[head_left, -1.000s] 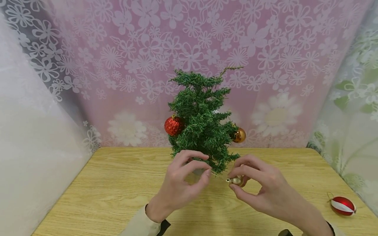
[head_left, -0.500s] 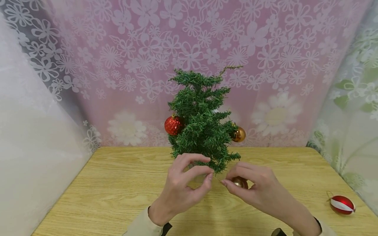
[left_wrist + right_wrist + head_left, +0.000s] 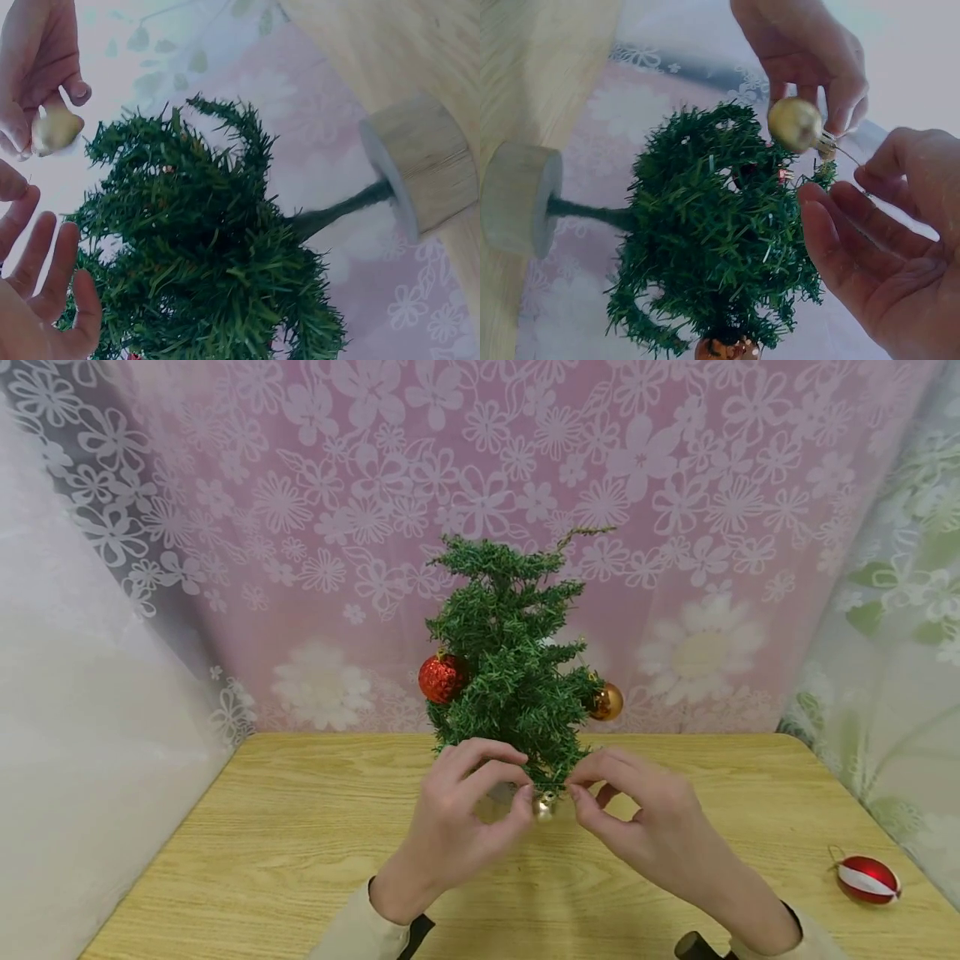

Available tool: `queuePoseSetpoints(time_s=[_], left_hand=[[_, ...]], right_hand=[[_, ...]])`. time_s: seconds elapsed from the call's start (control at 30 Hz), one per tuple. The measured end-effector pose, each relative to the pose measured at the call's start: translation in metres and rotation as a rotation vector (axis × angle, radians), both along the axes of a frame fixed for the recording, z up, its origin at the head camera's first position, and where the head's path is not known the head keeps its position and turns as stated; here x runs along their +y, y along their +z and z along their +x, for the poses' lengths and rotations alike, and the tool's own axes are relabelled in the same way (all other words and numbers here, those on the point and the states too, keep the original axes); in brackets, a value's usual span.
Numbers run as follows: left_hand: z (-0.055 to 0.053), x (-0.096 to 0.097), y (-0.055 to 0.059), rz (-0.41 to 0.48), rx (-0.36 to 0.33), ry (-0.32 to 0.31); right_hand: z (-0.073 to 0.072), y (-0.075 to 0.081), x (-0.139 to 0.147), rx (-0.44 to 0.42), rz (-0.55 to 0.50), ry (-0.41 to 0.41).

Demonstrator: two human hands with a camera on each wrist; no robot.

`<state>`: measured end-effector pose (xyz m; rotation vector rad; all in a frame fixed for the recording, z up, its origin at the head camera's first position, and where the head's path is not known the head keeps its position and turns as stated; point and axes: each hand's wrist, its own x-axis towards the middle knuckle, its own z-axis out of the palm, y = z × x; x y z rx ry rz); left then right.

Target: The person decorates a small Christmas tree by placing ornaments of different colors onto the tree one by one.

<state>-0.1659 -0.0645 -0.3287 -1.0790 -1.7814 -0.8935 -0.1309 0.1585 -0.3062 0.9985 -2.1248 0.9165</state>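
A small gold Christmas bauble (image 3: 545, 811) hangs by its thin string loop (image 3: 847, 155) between the two hands, low in front of the tree. On the left of the loop, my left hand (image 3: 465, 818) pinches it between thumb and index finger. My right hand (image 3: 652, 818) pinches the other side with thumb and forefinger. Right behind the fingertips are the lower branches of a green artificial Christmas tree (image 3: 510, 668). The bauble's round body (image 3: 795, 124) shows whole in the right wrist view, near the left fingertips.
On the tree hang a red bauble (image 3: 442, 678) at left and a shiny orange-gold bauble (image 3: 607, 702) at right. A red and white oval ornament (image 3: 867, 880) lies on the wooden table (image 3: 300, 827) at right. The tree's round wooden base (image 3: 427, 165) shows in the left wrist view.
The right fingers have left the bauble's body and moved up to the string. The bauble has shifted left and now hangs between both hands. The left hand stays nearly in place.
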Motion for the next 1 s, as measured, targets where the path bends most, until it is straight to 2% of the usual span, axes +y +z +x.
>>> queuePoseSetpoints(time_s=[0.1,0.23,0.5,0.67,0.73,0.9,1.0], left_hand=[[-0.003,0.000,0.005,0.017,-0.030,0.038],[-0.005,0.003,0.011,0.048,-0.113,0.087],[-0.007,0.010,0.019,0.116,-0.283,0.089],[-0.008,0.015,0.023,0.149,-0.410,0.088],[-0.009,0.016,0.025,0.167,-0.454,0.088],[-0.008,0.019,0.026,0.179,-0.523,0.120],[-0.007,0.019,0.025,0.149,-0.539,0.156]], right_hand=[[-0.005,0.006,-0.003,0.010,-0.029,-0.048],[-0.013,0.012,-0.005,0.004,-0.079,-0.073],[-0.026,0.021,-0.015,-0.027,-0.177,-0.115],[-0.029,0.025,-0.020,-0.143,-0.229,-0.166],[-0.030,0.026,-0.022,-0.214,-0.236,-0.189],[-0.030,0.028,-0.024,-0.390,-0.185,-0.244],[-0.029,0.026,-0.023,-0.408,-0.128,-0.267]])
